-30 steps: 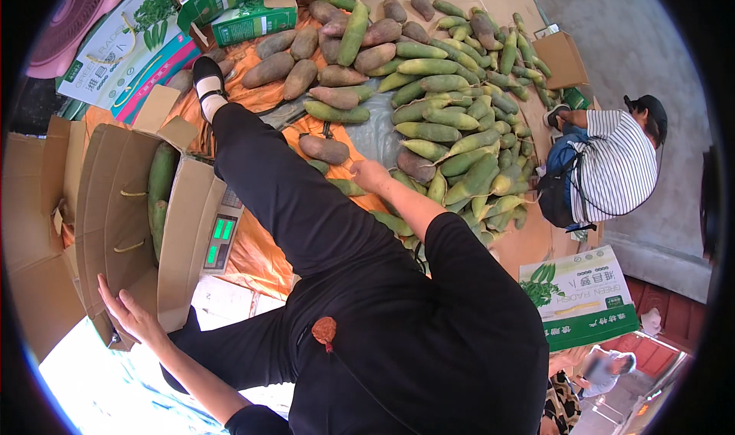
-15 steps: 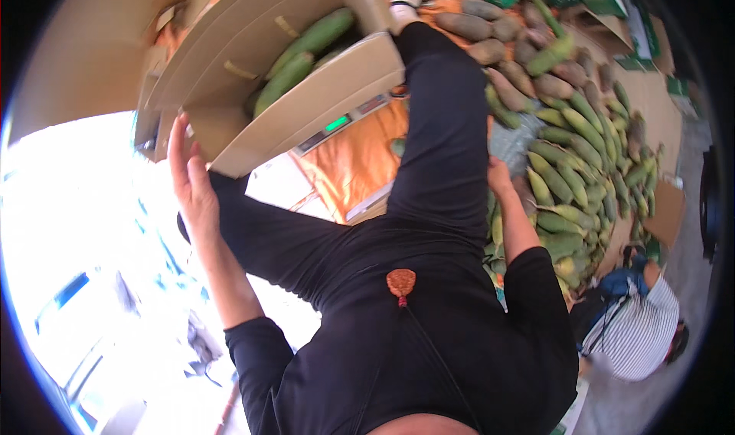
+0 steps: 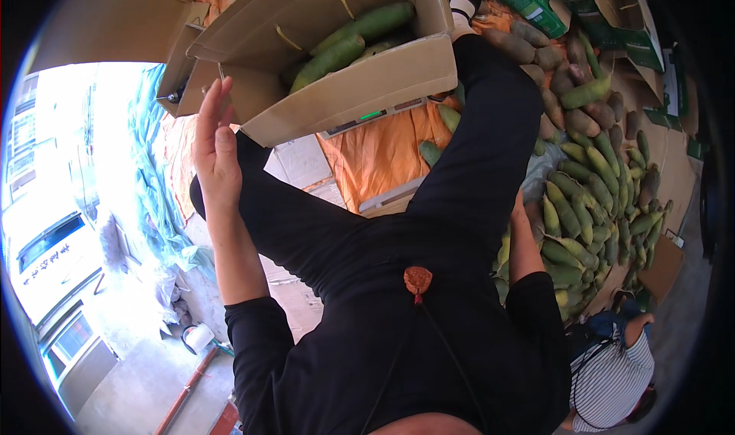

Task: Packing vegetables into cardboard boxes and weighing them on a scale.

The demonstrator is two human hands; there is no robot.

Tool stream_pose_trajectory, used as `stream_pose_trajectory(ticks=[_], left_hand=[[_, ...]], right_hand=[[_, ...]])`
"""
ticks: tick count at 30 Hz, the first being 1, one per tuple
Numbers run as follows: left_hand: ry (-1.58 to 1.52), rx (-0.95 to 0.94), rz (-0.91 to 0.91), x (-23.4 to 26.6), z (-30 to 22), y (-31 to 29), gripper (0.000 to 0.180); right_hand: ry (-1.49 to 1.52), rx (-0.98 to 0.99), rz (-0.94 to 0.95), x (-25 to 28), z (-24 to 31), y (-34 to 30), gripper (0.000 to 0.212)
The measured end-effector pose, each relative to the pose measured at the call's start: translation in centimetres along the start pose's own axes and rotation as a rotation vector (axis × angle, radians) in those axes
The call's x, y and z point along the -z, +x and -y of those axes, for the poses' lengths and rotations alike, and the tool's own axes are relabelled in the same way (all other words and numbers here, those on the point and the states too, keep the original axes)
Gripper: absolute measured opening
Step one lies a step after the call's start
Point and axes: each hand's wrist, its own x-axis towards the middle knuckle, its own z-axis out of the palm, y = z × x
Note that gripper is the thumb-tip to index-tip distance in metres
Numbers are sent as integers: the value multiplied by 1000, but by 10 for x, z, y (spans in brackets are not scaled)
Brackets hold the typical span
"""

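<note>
My left hand (image 3: 218, 156) is raised with fingers stretched out, beside the left end of an open cardboard box (image 3: 360, 91); whether the fingertips touch the cardboard is unclear. Several long green radishes (image 3: 329, 61) lie inside that box. It rests on a scale with a lit green display (image 3: 370, 116). My right hand (image 3: 521, 219) hangs down past the outer side of my right thigh, near a big heap of green radishes (image 3: 586, 198). Its fingers are mostly hidden behind my leg, so I cannot see what they touch.
Reddish-brown radishes (image 3: 563, 79) lie at the heap's far side. Green cartons (image 3: 528, 5) stand at the back right. Orange cloth (image 3: 371, 152) covers ground between my legs, with loose green radishes on it. A person in a striped shirt (image 3: 612, 381) is at the lower right.
The view has turned, so the box and heap appear farther right. My left hand stays beside the box's left end, and my right hand is still beside my thigh, its fingers less visible.
</note>
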Motion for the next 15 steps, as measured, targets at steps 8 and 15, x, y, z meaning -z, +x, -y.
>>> stream_pose_trajectory(ticks=[8,15], left_hand=[[-121,8,39,-14,5,-13,58],[-85,86,-1,-19,10,-20,53]], right_hand=[[-63,-13,9,-10,20,-5,25],[-107,-29,-12,-22,38,-5,24]])
